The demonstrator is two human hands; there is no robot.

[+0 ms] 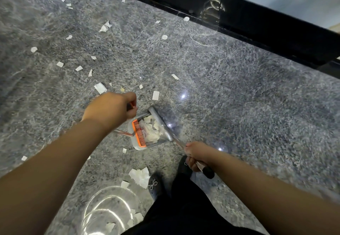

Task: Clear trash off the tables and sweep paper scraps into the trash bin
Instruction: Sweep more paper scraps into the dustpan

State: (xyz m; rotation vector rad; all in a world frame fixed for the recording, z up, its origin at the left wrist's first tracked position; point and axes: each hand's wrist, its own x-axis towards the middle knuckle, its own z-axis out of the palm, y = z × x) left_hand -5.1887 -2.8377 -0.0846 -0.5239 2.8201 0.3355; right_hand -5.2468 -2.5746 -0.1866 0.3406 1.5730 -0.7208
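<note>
Head view: the left hand has its fingers curled tight round the upright handle of the grey plastic dustpan with an orange comb edge, which sits on the speckled grey stone floor holding white paper scraps. The right hand grips the metal broom handle with a black end cap, its grey head at the pan's mouth. More scraps lie scattered around; a clear plastic bin stands near the feet.

A grey dustpan with an orange comb edge sits on the floor, holding white scraps. The broom head lies across its mouth. More scraps lie scattered around; the clear bin holds a few
</note>
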